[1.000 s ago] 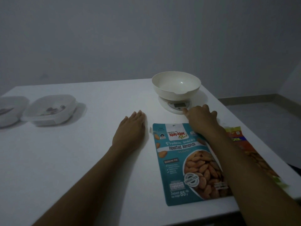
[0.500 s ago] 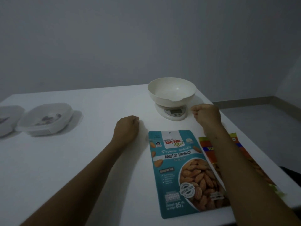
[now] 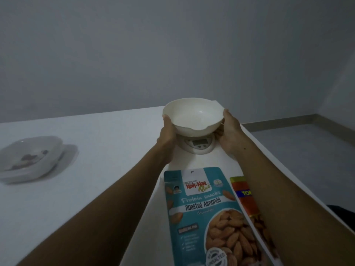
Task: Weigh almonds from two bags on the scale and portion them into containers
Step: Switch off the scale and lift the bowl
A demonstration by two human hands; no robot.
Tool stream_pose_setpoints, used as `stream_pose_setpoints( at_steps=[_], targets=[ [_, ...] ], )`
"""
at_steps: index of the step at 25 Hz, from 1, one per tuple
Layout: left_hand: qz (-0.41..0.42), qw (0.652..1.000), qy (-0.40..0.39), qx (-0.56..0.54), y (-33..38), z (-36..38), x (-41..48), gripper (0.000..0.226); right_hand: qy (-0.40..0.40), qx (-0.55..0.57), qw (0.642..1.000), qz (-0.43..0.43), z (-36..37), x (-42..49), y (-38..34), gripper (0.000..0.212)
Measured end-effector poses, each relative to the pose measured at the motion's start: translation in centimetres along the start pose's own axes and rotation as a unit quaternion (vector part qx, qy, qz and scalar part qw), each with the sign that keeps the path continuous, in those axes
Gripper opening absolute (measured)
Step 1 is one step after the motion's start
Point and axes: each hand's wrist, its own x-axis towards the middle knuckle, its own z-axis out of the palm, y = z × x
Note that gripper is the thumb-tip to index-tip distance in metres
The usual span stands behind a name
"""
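Observation:
A white bowl [image 3: 194, 116] stands on the small white scale [image 3: 199, 145] at the far right of the table. My left hand [image 3: 168, 131] grips the bowl's left side and my right hand [image 3: 228, 129] grips its right side. The bowl looks empty. A teal bag of roasted almonds [image 3: 203, 214] lies flat in front of the scale. A red and orange bag [image 3: 247, 204] lies to its right, mostly hidden under my right forearm.
A clear lidded container [image 3: 28, 158] holding a few dark pieces sits at the left of the white table [image 3: 99, 154]. The table's right edge runs close beside the scale and bags, with floor beyond it.
Both hands have left the tabletop and reached forward to take hold of the bowl on either side. The camera has moved closer and turned right, so the second container has left the view.

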Motion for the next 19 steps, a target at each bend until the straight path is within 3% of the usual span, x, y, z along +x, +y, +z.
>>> stream_pose_setpoints(
  at_steps=[7, 10, 19],
  targets=[
    [0.025, 0.996, 0.012, -0.089, 0.4, 0.0, -0.2, 0.046, -0.004, 0.028, 1.000, -0.009, -0.1, -0.7, 0.0, 0.031],
    [0.012, 0.995, 0.011, -0.093, 0.9, -1.6, -0.3, 0.055, -0.012, 0.044, 0.999, -0.006, 0.7, -1.2, 0.3, 0.030],
    [0.071, 0.979, 0.043, -0.184, 1.8, -13.9, -1.9, 0.052, -0.066, 0.029, 0.997, 0.022, 11.2, -6.0, 4.3, 0.042]
  ],
)
